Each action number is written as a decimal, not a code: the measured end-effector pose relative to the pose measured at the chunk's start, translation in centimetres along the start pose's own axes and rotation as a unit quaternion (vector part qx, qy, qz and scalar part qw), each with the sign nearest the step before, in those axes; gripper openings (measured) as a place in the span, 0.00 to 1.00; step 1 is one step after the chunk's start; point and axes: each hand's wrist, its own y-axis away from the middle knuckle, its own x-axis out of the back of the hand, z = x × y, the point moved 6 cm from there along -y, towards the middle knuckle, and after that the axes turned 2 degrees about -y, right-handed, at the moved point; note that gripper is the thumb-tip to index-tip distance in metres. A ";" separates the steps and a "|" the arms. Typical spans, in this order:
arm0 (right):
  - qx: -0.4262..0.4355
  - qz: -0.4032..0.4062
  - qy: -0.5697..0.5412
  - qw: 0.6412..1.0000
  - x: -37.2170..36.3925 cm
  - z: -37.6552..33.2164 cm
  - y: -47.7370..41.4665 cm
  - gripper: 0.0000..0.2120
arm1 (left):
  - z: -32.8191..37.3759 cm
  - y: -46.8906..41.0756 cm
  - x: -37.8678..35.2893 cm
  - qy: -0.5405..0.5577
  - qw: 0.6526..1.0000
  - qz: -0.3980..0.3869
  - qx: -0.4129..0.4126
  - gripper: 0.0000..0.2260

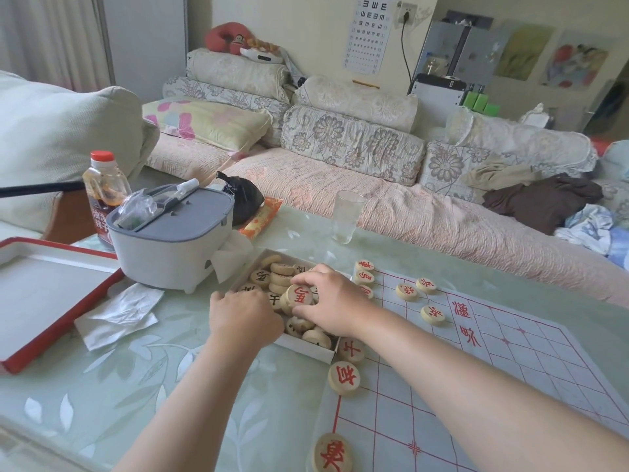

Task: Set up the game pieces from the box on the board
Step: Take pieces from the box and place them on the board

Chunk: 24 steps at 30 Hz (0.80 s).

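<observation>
Two hands work in a shallow white box [306, 349] of round wooden game pieces at the centre of the frame. The right hand [328, 301] has its thumb and fingers clamped on a red-lettered piece [299, 295], held tilted above the heap. The left hand [245, 316] sits at the box's lower-left edge, knuckles to the camera and fingers curled under out of sight; whether it grips anything cannot be told. Just right of the box lies the paper board [510, 369], ruled in red, with several red-lettered discs [343, 377] set along its left edge and upper corner. On the pale green table [136, 386], left of the box, are a grey-lidded container [170, 240], a red-capped bottle [102, 185], a crumpled tissue [119, 315] and a red-rimmed tray [51, 294]; a clear glass [347, 216] stands at upper centre.
</observation>
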 end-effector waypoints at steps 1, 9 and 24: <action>0.000 0.000 0.000 1.000 -0.1 0.0 0.0 0.26 | 0.0 -0.1 0.1 -0.002 1.000 0.001 0.000 0.09; -0.003 0.011 -0.039 0.999 0.0 0.0 0.2 0.26 | -0.5 -0.3 1.8 0.153 0.986 0.061 -0.004 0.08; -0.097 0.080 -0.049 0.991 7.8 8.9 11.8 0.16 | 12.5 5.0 4.1 0.303 0.931 0.039 -0.202 0.11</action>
